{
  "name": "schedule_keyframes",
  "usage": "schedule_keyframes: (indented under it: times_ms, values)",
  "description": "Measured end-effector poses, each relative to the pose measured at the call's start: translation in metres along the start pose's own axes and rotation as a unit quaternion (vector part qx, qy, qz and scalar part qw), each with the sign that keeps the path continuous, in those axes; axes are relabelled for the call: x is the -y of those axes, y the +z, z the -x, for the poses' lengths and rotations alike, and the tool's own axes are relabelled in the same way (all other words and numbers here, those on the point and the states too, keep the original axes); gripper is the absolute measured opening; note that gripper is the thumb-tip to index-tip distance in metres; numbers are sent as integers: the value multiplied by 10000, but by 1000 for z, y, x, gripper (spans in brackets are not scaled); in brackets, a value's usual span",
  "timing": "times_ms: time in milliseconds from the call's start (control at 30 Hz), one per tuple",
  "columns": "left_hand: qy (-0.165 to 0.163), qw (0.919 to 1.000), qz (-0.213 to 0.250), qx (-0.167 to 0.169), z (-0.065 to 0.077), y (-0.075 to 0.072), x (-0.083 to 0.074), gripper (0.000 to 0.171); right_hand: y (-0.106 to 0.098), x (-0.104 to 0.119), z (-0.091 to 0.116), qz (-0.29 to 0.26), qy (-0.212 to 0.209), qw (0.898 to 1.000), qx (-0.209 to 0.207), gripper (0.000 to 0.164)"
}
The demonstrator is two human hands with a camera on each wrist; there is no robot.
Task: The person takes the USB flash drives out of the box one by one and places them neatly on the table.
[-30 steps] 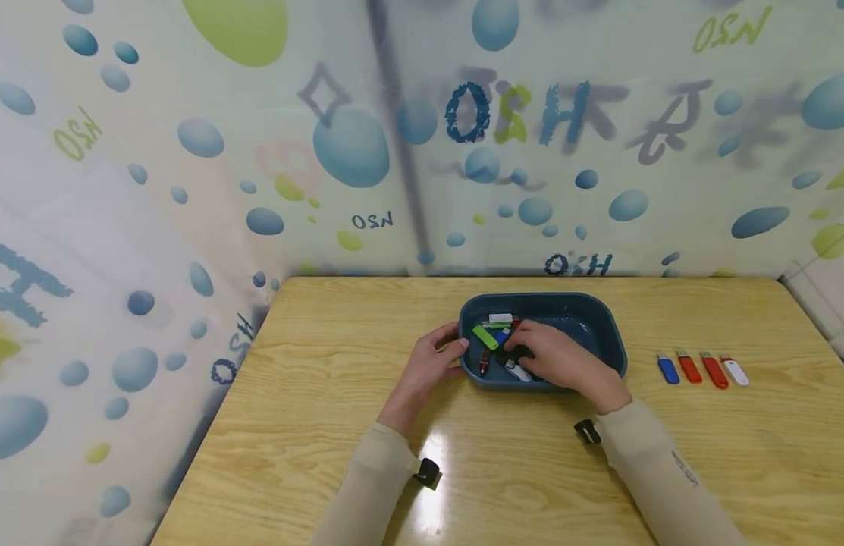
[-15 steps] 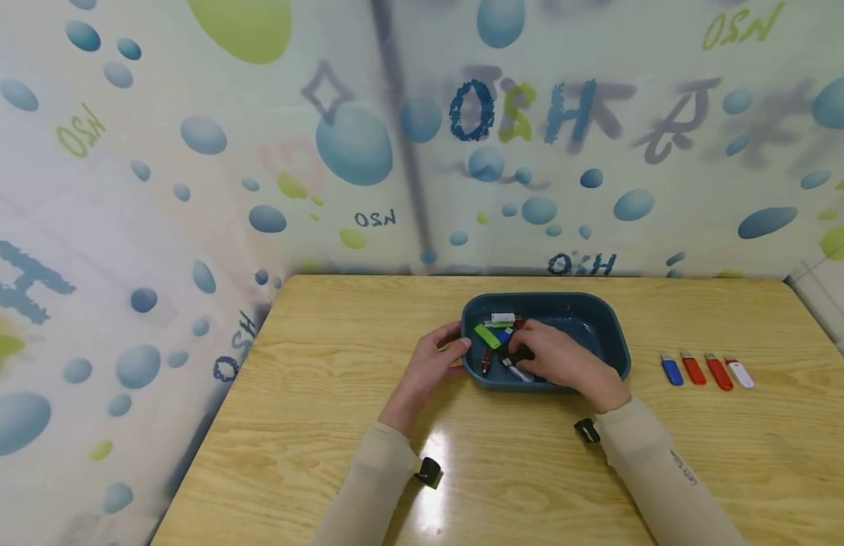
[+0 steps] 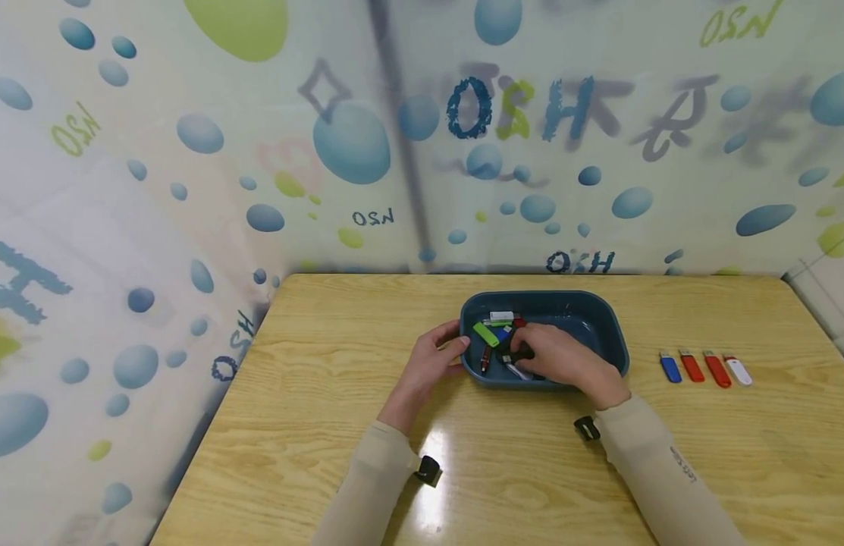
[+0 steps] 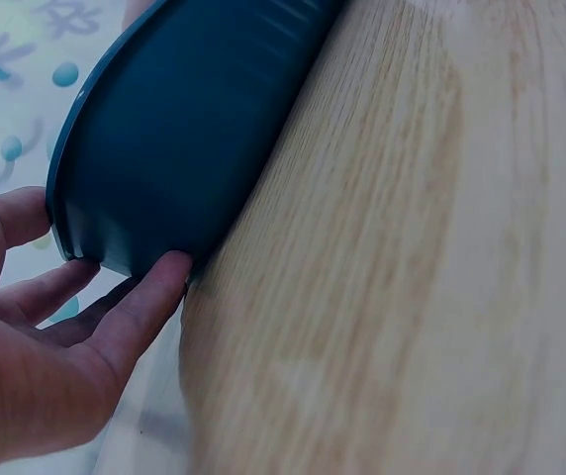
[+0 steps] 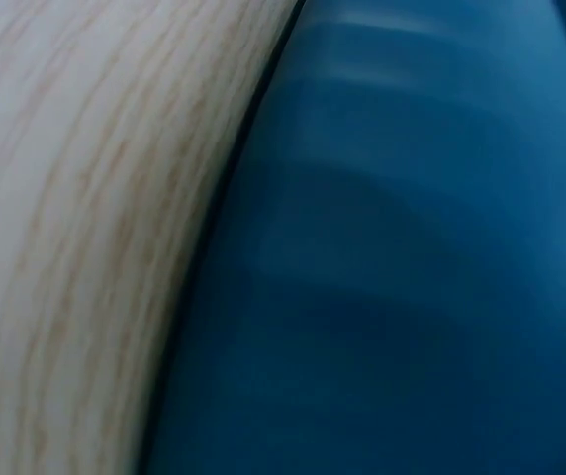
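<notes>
A dark blue plastic bin [image 3: 585,324] stands on the table with several USB sticks in its left half. My left hand [image 3: 431,360] holds the bin's left end. In the left wrist view, the thumb is at the rim and fingertips touch the wall lower down. Inside the bin, my right hand [image 3: 561,358] reaches among the sticks, its thumb and fingers around a black USB stick [image 3: 522,352], mostly hidden. Around it lie a green stick [image 3: 486,334], a white one [image 3: 501,316], a blue one [image 3: 503,334], a dark red one [image 3: 486,359] and a silver one [image 3: 519,371].
Right of the bin, a blue stick [image 3: 670,368], two red sticks [image 3: 691,366] and a white one [image 3: 738,371] lie in a row on the wooden table [image 3: 312,425]. A patterned curtain [image 3: 353,144] hangs behind. The right wrist view shows mainly the bin's wall.
The right fingers shift slightly among the sticks. The silver stick moves a little and is now more covered by the hand. The left hand stays at the bin's end.
</notes>
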State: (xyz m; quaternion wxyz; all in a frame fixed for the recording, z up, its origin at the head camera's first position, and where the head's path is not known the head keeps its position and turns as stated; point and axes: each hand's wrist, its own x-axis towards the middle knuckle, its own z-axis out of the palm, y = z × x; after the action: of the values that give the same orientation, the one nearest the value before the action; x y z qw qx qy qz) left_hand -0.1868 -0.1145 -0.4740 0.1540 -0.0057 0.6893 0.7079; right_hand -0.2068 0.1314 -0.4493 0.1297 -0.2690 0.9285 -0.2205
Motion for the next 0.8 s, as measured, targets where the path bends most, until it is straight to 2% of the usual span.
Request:
schedule_keyframes:
  times_ms: [167, 633, 800]
  values:
    - [8, 10000, 32, 22, 1, 0, -1, 49, -5, 2, 5, -100, 48, 9999, -107, 22]
    - [56, 10000, -58, 42, 1, -1, 0, 49, -36, 2, 40, -115, 70, 9941, -1077, 21]
    - [32, 10000, -48, 8, 1, -1, 1, 49, -43, 2, 47, -74, 159, 9919, -1255, 23]
